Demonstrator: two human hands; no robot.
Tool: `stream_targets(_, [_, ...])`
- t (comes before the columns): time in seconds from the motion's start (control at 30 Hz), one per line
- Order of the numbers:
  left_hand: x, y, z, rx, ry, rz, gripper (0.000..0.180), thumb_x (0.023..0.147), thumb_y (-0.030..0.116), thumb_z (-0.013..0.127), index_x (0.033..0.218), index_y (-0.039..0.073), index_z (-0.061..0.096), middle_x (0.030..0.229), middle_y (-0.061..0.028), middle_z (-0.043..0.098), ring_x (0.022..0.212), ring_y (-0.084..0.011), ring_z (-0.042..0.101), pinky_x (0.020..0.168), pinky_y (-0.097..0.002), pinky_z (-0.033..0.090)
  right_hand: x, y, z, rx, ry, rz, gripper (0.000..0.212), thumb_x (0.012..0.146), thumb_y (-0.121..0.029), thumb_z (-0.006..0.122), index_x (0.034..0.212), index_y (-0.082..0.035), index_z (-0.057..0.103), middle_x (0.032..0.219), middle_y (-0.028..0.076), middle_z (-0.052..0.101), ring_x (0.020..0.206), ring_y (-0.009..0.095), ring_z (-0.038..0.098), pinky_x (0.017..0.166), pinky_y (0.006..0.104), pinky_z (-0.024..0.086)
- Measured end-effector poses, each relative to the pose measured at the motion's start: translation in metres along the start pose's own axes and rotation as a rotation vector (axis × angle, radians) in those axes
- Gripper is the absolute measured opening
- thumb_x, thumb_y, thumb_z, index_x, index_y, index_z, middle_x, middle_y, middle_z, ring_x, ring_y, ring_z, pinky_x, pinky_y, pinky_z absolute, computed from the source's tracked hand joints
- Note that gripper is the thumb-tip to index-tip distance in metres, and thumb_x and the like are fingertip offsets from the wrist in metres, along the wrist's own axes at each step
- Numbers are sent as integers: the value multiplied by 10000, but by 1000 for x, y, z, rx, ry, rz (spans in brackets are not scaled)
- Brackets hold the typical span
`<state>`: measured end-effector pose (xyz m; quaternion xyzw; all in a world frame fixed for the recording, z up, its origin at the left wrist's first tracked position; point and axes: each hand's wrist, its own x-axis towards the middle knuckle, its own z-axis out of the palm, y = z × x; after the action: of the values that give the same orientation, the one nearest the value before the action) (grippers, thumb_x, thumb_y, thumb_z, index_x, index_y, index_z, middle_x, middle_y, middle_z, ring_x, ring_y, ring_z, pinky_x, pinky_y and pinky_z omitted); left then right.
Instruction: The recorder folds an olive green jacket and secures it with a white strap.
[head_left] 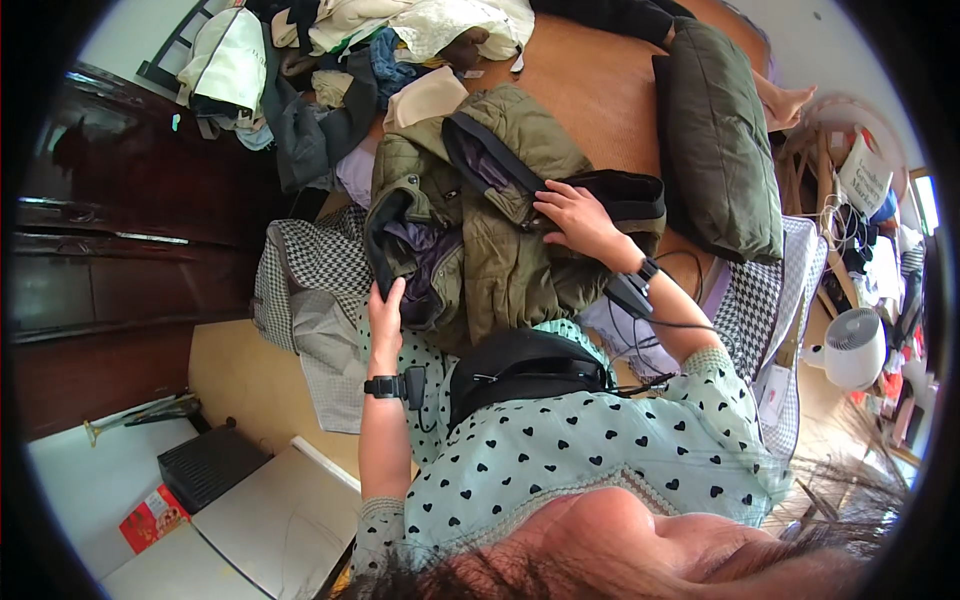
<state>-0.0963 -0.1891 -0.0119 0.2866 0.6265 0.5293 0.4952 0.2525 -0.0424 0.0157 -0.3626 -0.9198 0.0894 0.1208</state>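
find an olive-green padded jacket (515, 275) bunched in front of the waist, with purple lining (432, 238) exposed toward the left.

note left hand (385, 315) at the jacket's left edge, closed in a pinch on the dark trim (376, 245); see the thumb uppermost, but cannot make out the fingers behind the cloth.

note right hand (585, 222) laid over the jacket's upper right part, with fingers spread apart and slightly bent, touching the cloth beside a dark edge; cannot tell whether any fold is caught under the thumb.

record a black wrist device (385, 387) on the left forearm and a black pouch (530, 372) at the waist, just below the jacket.

record houndstooth fabric (315, 250) to the left of the jacket, a dark olive cushion (725, 140) to the right, and another person's bare foot (790, 105) beyond the cushion.

list further a heap of clothes (345, 95) at the upper left, a dark wooden cabinet (130, 250) at far left and a white fan (853, 350) at far right.
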Motion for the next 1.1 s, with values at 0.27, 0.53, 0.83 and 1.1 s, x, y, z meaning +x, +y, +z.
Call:
stream_targets(0.27, [-20, 36, -27, -255, 243, 199, 347, 921, 141, 546, 1223, -21, 495, 1137, -102, 584, 984, -202, 579, 866, -330, 457, 25, 70, -20, 657, 500, 392, 178, 830, -125, 642, 958, -4, 673, 820, 106, 673, 761, 202, 625, 706, 313, 490])
stream_targets(0.53, [-46, -14, -88, -20, 315, 21, 343, 932, 154, 540, 1218, -29, 491, 1114, -103, 581, 960, -204, 565, 847, -323, 445, -17, 132, 16, 1578, 540, 910, 248, 911, -175, 588, 1017, 45, 632, 862, 56, 667, 734, 138, 618, 671, 277, 489])
stream_targets(0.83, [-13, -28, -78, 679, 417, 104, 545, 861, 108, 616, 1327, -24, 367, 1248, -177, 488, 1127, -286, 482, 957, -357, 372, -38, 144, 38, 1678, 598, 893, 200, 901, -176, 606, 962, 9, 650, 858, 41, 675, 712, 125, 616, 659, 271, 490])
stream_targets(1.1, [8, 39, 44, 1008, -56, 793, 537, 719, 10, 658, 1232, 34, 501, 1232, -157, 514, 1161, -326, 471, 992, -400, 370, -47, 151, 53, 1614, 620, 831, 179, 906, -128, 583, 1001, 14, 634, 889, 27, 661, 750, 104, 598, 673, 261, 476])
